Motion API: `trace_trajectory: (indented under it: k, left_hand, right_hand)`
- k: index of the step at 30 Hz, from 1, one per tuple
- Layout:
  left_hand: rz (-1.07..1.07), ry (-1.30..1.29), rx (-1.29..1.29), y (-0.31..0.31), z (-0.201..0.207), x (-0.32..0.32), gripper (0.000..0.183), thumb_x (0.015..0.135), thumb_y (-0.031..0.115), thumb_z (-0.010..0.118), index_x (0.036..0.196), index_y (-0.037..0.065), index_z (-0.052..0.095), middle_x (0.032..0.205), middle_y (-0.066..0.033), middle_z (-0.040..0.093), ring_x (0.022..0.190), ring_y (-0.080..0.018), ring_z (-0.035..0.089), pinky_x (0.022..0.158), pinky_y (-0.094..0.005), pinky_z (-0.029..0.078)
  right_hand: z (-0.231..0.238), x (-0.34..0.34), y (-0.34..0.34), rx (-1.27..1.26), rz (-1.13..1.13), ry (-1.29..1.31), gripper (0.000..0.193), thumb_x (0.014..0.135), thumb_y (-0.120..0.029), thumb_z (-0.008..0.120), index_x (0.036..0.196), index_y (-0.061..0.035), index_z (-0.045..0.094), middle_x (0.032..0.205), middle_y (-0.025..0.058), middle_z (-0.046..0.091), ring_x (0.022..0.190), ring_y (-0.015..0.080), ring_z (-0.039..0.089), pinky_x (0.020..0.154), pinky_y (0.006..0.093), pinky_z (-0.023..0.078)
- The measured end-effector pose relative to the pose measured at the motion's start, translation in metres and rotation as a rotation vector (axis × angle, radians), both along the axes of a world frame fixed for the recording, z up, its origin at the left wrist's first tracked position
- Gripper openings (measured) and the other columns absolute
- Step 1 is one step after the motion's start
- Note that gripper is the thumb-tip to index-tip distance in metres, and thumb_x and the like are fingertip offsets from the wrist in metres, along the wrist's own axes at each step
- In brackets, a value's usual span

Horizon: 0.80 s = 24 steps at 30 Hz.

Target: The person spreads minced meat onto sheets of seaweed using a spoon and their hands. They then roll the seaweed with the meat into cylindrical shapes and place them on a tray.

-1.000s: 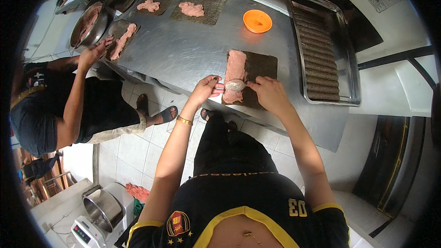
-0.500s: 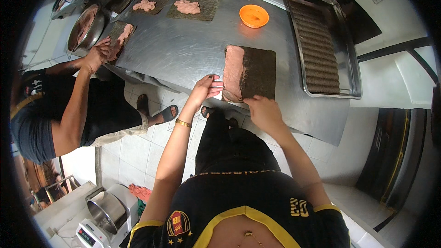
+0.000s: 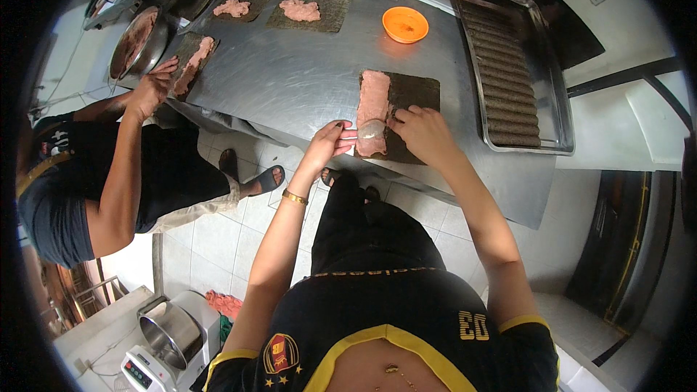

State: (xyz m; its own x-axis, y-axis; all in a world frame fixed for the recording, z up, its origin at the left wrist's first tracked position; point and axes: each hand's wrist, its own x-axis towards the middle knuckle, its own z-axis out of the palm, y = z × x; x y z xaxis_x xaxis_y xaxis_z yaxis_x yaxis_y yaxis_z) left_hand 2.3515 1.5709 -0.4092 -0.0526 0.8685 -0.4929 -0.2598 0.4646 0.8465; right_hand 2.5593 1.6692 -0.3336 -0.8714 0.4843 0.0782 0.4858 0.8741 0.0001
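Note:
A strip of pink ground-meat paste (image 3: 374, 94) runs along the left side of a dark seaweed sheet (image 3: 417, 98) on the steel table. My right hand (image 3: 423, 134) is closed round a metal spoon (image 3: 372, 129); most of the handle is hidden in my fingers. The spoon's rounded bowl presses on the paste near the strip's lower end. Against the sheet's left edge rests my left hand (image 3: 328, 147), fingers stretched out beside the paste. An orange bowl (image 3: 405, 25) with some liquid stands beyond the sheet.
A metal tray (image 3: 563, 120) on the right holds several dark seaweed rolls (image 3: 508, 87). More seaweed sheets with paste lie far left, one of them (image 3: 334, 3) square. A co-worker's hands (image 3: 152, 88) work near a steel mixing bowl (image 3: 156, 40). The table's near edge borders my body.
My right hand has moved the spoon up along the paste, away from the sheet's near edge. My left hand has stayed at the left edge, and the view has shifted slightly.

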Motion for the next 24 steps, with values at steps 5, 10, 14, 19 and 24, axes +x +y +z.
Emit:
trace_trajectory:
  k: [5, 10, 14, 19, 24]
  left_hand:
    - [-0.021, 0.024, 0.018, -0.005, -0.001, 0.002, 0.032, 0.099, 0.022, 0.036, 0.122, 0.003, 0.048, 0.111, -0.0100, 0.062, 0.098, -0.0152, 0.061, 0.084, -0.0258, 0.048]
    - [-0.025, 0.080, 0.036, -0.019, -0.004, 0.005, 0.028, 0.093, 0.007, 0.046, 0.121, 0.001, 0.048, 0.109, -0.0099, 0.062, 0.097, -0.0144, 0.060, 0.083, -0.0238, 0.048]
    - [-0.038, 0.184, 0.096, -0.025, -0.007, 0.011, 0.031, 0.089, -0.002, 0.048, 0.120, -0.001, 0.048, 0.107, -0.0109, 0.063, 0.095, -0.0145, 0.061, 0.082, -0.0238, 0.049]
    - [0.057, 0.094, 0.038, -0.025, -0.006, 0.014, 0.031, 0.088, -0.006, 0.043, 0.119, -0.002, 0.048, 0.106, -0.0119, 0.063, 0.095, -0.0157, 0.062, 0.079, -0.0239, 0.050]
    - [0.051, 0.080, 0.019, -0.026, -0.001, 0.013, 0.031, 0.090, -0.005, 0.041, 0.120, -0.003, 0.047, 0.107, -0.0136, 0.062, 0.097, -0.0168, 0.062, 0.080, -0.0238, 0.051]
  right_hand:
    - [0.008, 0.000, 0.002, -0.044, -0.164, -0.026, 0.026, 0.079, -0.009, 0.053, 0.101, -0.0125, 0.066, 0.087, 0.0060, 0.060, 0.082, 0.0244, 0.061, 0.067, 0.0394, 0.051]
    - [0.007, 0.011, -0.021, -0.171, -0.280, -0.033, 0.028, 0.074, -0.009, 0.056, 0.100, -0.0111, 0.065, 0.088, 0.0088, 0.060, 0.079, 0.0297, 0.064, 0.066, 0.0421, 0.052]
    - [-0.002, 0.010, -0.046, -0.250, -0.295, -0.075, 0.024, 0.073, -0.010, 0.056, 0.095, -0.0085, 0.064, 0.087, 0.0115, 0.060, 0.076, 0.0300, 0.064, 0.064, 0.0409, 0.052]
    - [-0.003, 0.010, -0.071, -0.237, -0.275, -0.037, 0.018, 0.078, -0.014, 0.055, 0.089, -0.0024, 0.063, 0.086, 0.0140, 0.061, 0.076, 0.0290, 0.065, 0.061, 0.0386, 0.053]
    - [0.000, 0.010, -0.083, -0.283, -0.281, -0.063, 0.026, 0.073, -0.010, 0.055, 0.097, -0.0053, 0.063, 0.084, 0.0137, 0.059, 0.072, 0.0297, 0.064, 0.059, 0.0404, 0.051]
